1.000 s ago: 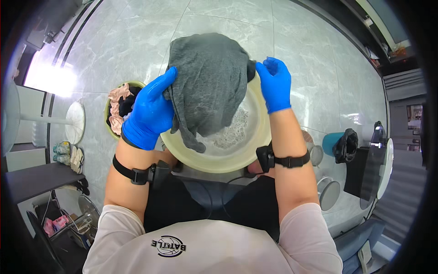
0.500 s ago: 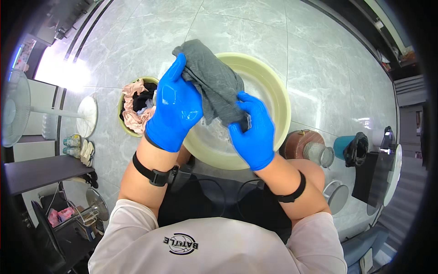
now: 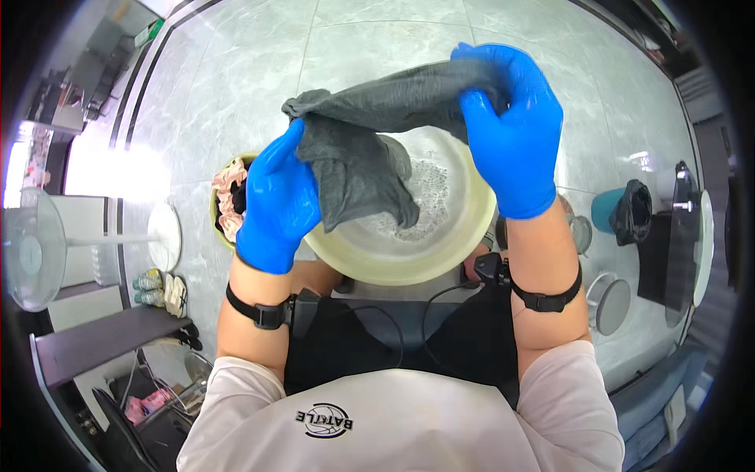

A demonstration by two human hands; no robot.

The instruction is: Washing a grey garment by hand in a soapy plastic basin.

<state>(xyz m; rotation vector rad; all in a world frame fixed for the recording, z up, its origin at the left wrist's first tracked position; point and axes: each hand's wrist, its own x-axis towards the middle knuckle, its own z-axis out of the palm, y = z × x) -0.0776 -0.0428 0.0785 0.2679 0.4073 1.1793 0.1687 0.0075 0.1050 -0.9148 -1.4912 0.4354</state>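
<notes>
A dark grey cloth garment (image 3: 354, 169) is held up between my two hands, over a pale yellow-green basin (image 3: 385, 271) with sudsy water in it. My left hand (image 3: 281, 197), in a wet blue rubber glove, grips its left end, thumb pointing up along the cloth. My right hand (image 3: 515, 126), in the same kind of glove, is raised higher at the right and closed around the other end, its fingers wrapped over the fabric. One stretch of cloth runs taut between the hands; the rest hangs from the left hand above the water.
A smaller yellow-green tub (image 3: 214, 208) with pink and black clothes stands left of the basin, partly behind my left hand. Farther left are a white standing fan (image 3: 35, 250) and several shoes (image 3: 169, 293). A teal bin with a black bag (image 3: 629, 212) stands at the right.
My right hand has moved up and to the right, drawing one end of the grey garment out sideways. My left hand has shifted slightly down and left. The garment is more spread out.
</notes>
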